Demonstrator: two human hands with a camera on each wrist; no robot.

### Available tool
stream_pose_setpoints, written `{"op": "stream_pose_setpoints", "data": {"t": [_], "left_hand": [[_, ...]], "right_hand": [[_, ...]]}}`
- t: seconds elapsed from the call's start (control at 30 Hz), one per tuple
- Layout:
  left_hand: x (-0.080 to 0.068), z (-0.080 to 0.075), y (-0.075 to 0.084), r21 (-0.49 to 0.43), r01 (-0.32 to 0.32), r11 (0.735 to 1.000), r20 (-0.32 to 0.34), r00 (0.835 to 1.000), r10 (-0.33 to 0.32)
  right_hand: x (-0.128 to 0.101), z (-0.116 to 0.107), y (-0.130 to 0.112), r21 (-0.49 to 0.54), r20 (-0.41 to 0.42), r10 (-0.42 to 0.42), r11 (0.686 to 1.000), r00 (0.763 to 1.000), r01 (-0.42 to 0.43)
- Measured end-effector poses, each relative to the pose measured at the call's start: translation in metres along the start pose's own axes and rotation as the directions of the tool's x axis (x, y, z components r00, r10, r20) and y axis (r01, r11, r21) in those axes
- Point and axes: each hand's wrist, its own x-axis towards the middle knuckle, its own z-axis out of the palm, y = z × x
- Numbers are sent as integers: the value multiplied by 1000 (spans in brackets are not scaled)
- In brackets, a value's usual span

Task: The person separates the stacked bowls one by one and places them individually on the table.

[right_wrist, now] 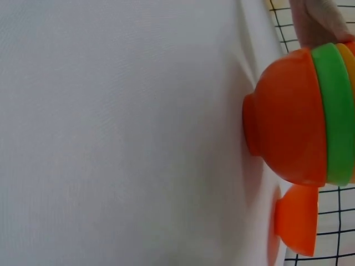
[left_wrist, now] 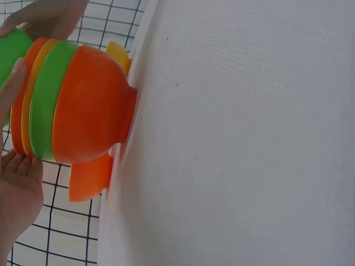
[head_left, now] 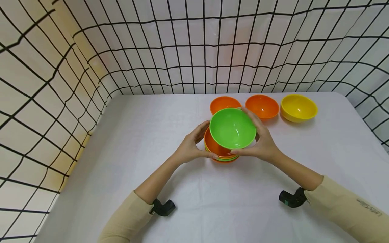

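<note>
A green bowl (head_left: 233,129), tilted toward the head camera, is in my right hand (head_left: 266,143), thumb at its near rim and fingers at its far side. Directly beneath it stands a stack of nested bowls (head_left: 214,145) on the table. From the side, in the left wrist view, the stack shows an orange bottom bowl (left_wrist: 91,105), then a green bowl (left_wrist: 47,105), a yellow-orange one and an orange one on top. My left hand (head_left: 192,146) holds the stack's left side near the top, thumb in front and fingers behind. The raised bowl hides part of the top orange bowl.
Behind the stack are an orange bowl (head_left: 223,104), another orange bowl (head_left: 262,106) and a yellow bowl (head_left: 299,108), in a row along the far edge. The white-covered table (head_left: 146,135) is bounded by black netting (head_left: 188,45) at the back and sides.
</note>
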Motion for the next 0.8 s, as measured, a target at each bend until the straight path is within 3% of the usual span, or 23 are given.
{"op": "stream_pose_setpoints", "data": {"t": [0.27, 0.8], "left_hand": [[0, 0, -1, -7, -14, 1000, 10, 1000, 14], [0, 0, -1, -9, 16, 1000, 12, 1000, -16]], "right_hand": [[1, -12, -7, 105, -49, 40, 994, 998, -34], [0, -21, -8, 82, -54, 18, 997, 998, -14]]}}
